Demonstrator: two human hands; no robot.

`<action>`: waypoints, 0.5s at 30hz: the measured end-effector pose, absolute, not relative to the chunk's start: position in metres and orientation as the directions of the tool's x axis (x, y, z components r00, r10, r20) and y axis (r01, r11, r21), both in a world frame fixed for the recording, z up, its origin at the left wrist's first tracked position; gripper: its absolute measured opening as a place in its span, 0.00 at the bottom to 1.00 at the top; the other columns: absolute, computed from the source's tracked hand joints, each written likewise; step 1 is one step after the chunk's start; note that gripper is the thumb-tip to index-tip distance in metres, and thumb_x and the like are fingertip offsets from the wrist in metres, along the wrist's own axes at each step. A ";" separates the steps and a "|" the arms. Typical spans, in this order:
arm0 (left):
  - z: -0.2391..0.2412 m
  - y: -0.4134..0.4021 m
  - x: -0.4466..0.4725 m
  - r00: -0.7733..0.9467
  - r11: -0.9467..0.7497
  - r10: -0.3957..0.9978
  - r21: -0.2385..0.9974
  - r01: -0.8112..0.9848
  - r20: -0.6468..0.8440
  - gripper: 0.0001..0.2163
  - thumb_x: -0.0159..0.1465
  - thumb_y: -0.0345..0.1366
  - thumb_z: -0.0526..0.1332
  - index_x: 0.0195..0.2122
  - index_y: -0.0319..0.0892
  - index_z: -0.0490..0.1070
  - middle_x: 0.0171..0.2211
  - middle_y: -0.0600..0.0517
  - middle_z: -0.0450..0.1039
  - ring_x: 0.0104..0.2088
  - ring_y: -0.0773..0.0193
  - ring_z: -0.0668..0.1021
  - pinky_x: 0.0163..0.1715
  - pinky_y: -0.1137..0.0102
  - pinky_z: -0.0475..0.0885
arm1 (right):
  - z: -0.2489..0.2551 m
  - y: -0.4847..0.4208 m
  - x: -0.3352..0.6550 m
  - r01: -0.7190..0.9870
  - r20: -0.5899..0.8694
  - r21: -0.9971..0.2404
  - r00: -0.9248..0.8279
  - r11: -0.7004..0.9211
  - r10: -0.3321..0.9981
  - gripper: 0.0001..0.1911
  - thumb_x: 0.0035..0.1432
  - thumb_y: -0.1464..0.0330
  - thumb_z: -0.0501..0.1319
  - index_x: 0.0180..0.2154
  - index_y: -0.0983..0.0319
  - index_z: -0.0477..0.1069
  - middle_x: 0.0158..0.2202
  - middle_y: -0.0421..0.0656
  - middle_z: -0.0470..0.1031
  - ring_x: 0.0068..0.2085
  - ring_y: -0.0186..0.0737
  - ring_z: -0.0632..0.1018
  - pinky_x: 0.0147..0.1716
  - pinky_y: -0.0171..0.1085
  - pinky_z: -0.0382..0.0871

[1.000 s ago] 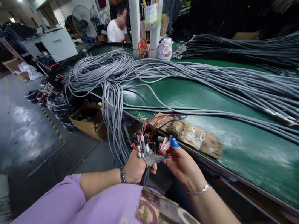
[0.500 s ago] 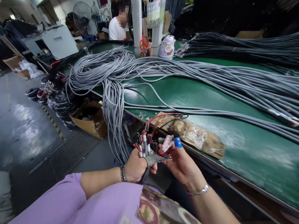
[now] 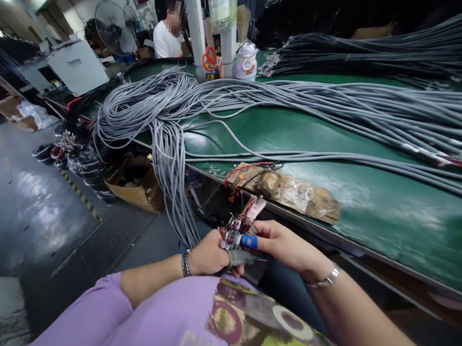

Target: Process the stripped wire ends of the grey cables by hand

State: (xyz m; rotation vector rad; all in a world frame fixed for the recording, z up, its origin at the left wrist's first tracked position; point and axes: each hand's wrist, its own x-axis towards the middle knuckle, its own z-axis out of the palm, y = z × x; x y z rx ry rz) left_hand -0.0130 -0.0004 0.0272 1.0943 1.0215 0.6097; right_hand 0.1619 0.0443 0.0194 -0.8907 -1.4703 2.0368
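At the near edge of the green bench [image 3: 382, 222], in the head view, the person's left hand [image 3: 209, 253] is closed in a fist around a bundle of cable ends [image 3: 228, 241], just in front of the purple shirt [image 3: 154, 314]. Thin coloured wires [image 3: 248, 206] stick up from the bundle, and a grey band [image 3: 239, 256] lies against it by the fist. The right hand [image 3: 283, 244] reaches in from the other side, its thumb in a blue cover [image 3: 249, 241] touching the wires; the fingers are bent close to the thumb, but what they grip, if anything, is too small to tell. A pale pink piece [image 3: 256, 207] rises just beyond those fingers. A wooden board [image 3: 317, 204] lies along the bench edge beyond the hands. Grey cables [image 3: 140, 107] lie looped on the bench, some hanging over its edge near a cardboard box [image 3: 135, 189]. A co-worker [image 3: 167, 39] in white is at the back.
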 end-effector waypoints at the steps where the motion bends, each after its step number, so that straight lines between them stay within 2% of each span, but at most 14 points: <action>1: 0.028 0.000 -0.014 0.458 0.371 0.808 0.924 0.094 -0.371 0.19 0.44 0.48 0.72 0.18 0.36 0.70 0.16 0.51 0.69 0.17 0.68 0.71 0.20 0.72 0.67 | 0.021 0.042 0.161 -0.006 -0.217 -0.955 -0.666 -0.296 0.714 0.20 0.41 0.55 0.71 0.25 0.65 0.73 0.21 0.37 0.71 0.24 0.32 0.68 0.25 0.33 0.62; 3: 0.027 0.000 -0.015 0.477 0.365 0.797 0.925 0.109 -0.371 0.18 0.45 0.47 0.71 0.18 0.36 0.70 0.16 0.51 0.69 0.17 0.68 0.71 0.20 0.73 0.67 | 0.023 0.037 0.162 -0.027 -0.193 -0.962 -0.639 -0.273 0.745 0.19 0.42 0.55 0.71 0.23 0.64 0.73 0.21 0.37 0.71 0.24 0.32 0.68 0.25 0.34 0.62; 5: 0.025 -0.001 -0.016 0.427 0.371 0.827 0.926 0.074 -0.366 0.18 0.46 0.46 0.71 0.18 0.36 0.70 0.15 0.51 0.69 0.16 0.69 0.70 0.19 0.73 0.67 | 0.020 0.033 0.165 -0.063 -0.194 -0.957 -0.589 -0.284 0.784 0.19 0.43 0.54 0.70 0.23 0.64 0.72 0.21 0.38 0.71 0.23 0.32 0.68 0.25 0.34 0.63; 10: 0.012 -0.001 -0.014 0.130 0.360 0.930 0.923 -0.134 -0.343 0.18 0.46 0.47 0.71 0.24 0.37 0.72 0.15 0.54 0.68 0.15 0.70 0.69 0.18 0.73 0.68 | 0.003 0.023 0.168 -0.272 -0.259 -0.877 -0.429 -0.397 0.865 0.23 0.42 0.49 0.69 0.30 0.63 0.74 0.29 0.42 0.75 0.27 0.34 0.71 0.29 0.37 0.68; 13: 0.007 -0.001 -0.012 0.050 0.337 0.941 0.922 -0.188 -0.334 0.19 0.45 0.49 0.71 0.24 0.36 0.71 0.15 0.54 0.68 0.15 0.70 0.69 0.19 0.73 0.68 | -0.002 0.014 0.156 -0.248 -0.208 -0.917 -0.375 -0.314 0.903 0.20 0.41 0.55 0.72 0.31 0.62 0.73 0.28 0.41 0.74 0.27 0.34 0.71 0.28 0.35 0.67; 15: 0.006 -0.002 -0.012 0.059 0.336 0.942 0.922 -0.191 -0.331 0.20 0.45 0.50 0.71 0.24 0.36 0.71 0.15 0.54 0.69 0.16 0.70 0.70 0.19 0.72 0.69 | -0.001 0.010 0.146 -0.268 -0.152 -0.931 -0.330 -0.247 0.932 0.17 0.43 0.56 0.71 0.28 0.60 0.70 0.24 0.39 0.73 0.25 0.35 0.71 0.27 0.36 0.65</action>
